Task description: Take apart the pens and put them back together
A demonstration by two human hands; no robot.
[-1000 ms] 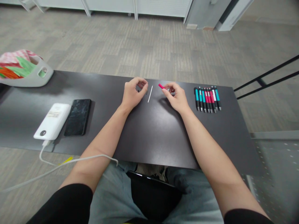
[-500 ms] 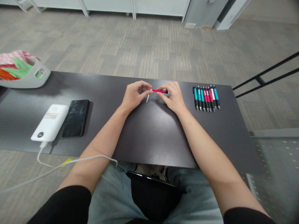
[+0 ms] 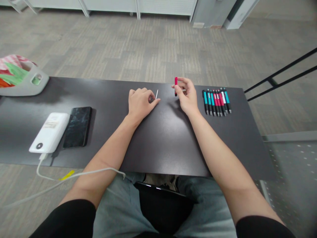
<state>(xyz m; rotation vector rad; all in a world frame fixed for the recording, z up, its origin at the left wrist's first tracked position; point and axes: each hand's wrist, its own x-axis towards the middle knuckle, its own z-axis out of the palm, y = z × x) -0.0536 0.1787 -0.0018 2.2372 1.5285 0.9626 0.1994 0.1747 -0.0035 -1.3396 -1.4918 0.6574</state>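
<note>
My left hand (image 3: 140, 102) rests on the black table (image 3: 158, 138) with its fingers curled, pinching the lower end of a thin white pen refill (image 3: 157, 94) that tilts up from the table. My right hand (image 3: 187, 96) is raised a little above the table, its fingers closed on a pink pen barrel (image 3: 176, 85) with a dark tip, held upright. The two hands are a short way apart.
Several teal, pink and white pens (image 3: 216, 101) lie in a row right of my right hand. A black phone (image 3: 77, 126) and a white power bank (image 3: 49, 131) with a white cable (image 3: 74, 175) lie at the left. A grey basket (image 3: 23, 84) holds colourful cloth at the far left.
The hands, joined at the pink barrel half a second ago, have parted. My right hand lifted the barrel upright; my left hand dropped to the table and pinched the white refill.
</note>
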